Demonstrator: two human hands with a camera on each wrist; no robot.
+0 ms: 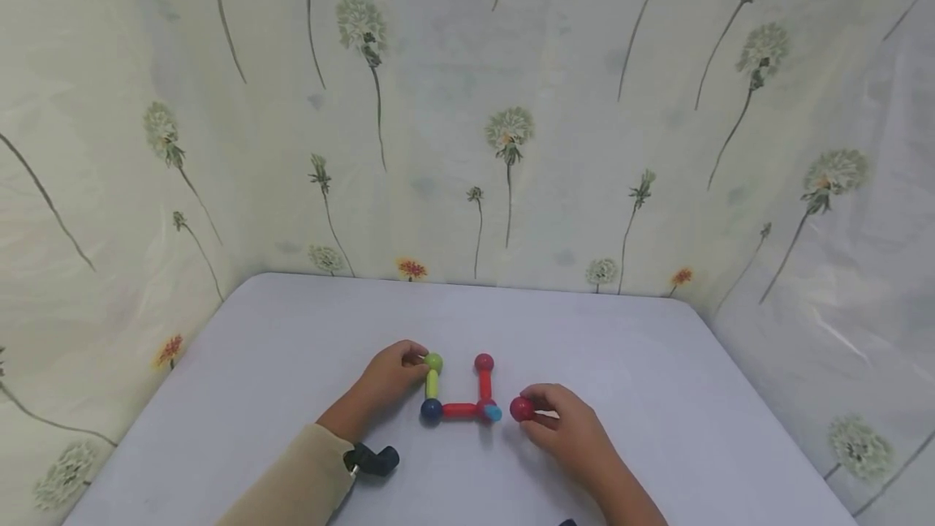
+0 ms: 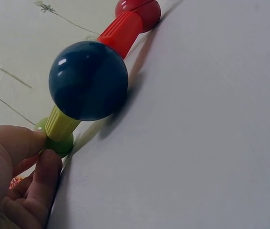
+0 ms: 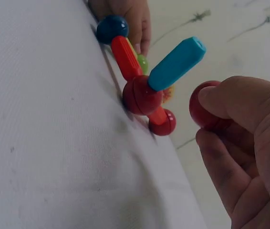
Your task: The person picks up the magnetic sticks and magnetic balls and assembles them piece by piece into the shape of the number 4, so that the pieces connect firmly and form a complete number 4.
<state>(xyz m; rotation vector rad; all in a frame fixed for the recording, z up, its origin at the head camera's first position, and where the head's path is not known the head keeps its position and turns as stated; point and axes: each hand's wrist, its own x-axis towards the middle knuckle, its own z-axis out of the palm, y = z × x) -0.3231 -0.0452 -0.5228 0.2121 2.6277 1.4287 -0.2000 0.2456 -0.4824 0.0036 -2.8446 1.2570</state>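
Note:
A U-shaped build of balls and rods lies on the table. My left hand [image 1: 395, 372] pinches the green ball [image 1: 434, 362] at its far left end, thumb and fingers at the ball's side. From there a yellow-green rod [image 1: 432, 385] runs to a dark blue ball [image 2: 88, 80], and a red rod [image 1: 459, 410] joins that to a red corner ball [image 3: 142, 95]. A light blue rod [image 3: 177, 64] stands up from this corner. Another red rod [image 1: 485, 385] leads to the far red ball [image 1: 484, 362]. Between thumb and fingers, my right hand [image 1: 564, 422] holds a loose red ball [image 3: 206, 106], apart from the corner.
The white table [image 1: 329, 315] reaches back to a curtain [image 1: 438, 209] printed with dandelions, which also hangs along both sides. A black strap piece [image 1: 374, 459] sticks out at the left sleeve cuff [image 1: 329, 461].

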